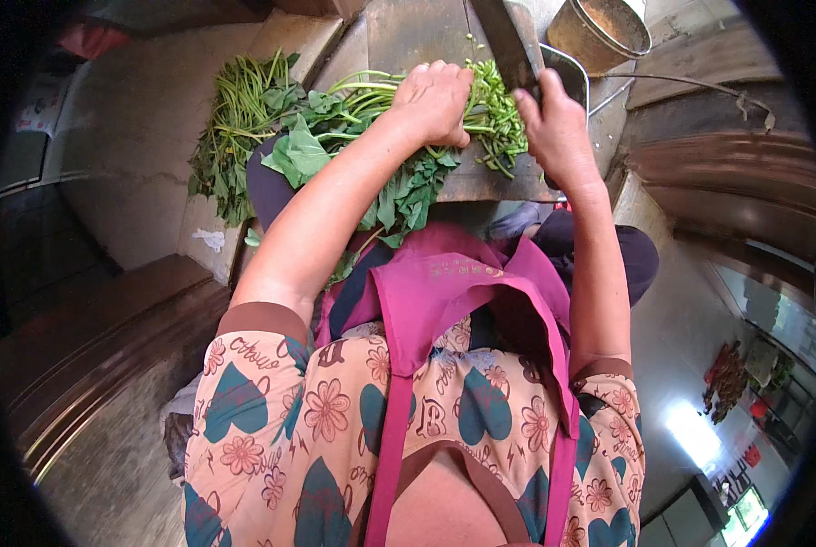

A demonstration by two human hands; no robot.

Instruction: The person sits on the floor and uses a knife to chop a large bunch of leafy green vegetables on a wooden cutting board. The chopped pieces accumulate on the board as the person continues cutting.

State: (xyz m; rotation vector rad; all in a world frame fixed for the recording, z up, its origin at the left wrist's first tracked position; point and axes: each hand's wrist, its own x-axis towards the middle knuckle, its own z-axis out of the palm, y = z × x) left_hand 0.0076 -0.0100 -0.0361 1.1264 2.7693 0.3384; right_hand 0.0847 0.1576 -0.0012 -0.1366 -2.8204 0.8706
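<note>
My left hand point(435, 102) is closed over a bunch of leafy green stems point(309, 150), pressing it on a worn wooden board point(408, 35). Leaves from the bunch hang over the board's near edge. My right hand point(558, 128) grips a large knife point(506, 41), its broad dark blade pointing away from me and tilted left. Between my two hands lies a pile of short cut green stems point(494, 118). The knife's blade is above the far right side of this pile; whether it touches any stem I cannot tell.
More long-stemmed greens point(244, 123) lie left of the board. Behind my right hand shows the rim of a metal container point(572, 68). A dirty bucket point(599, 36) stands at the far right. My knees flank the board, and a magenta apron point(444, 283) covers my lap.
</note>
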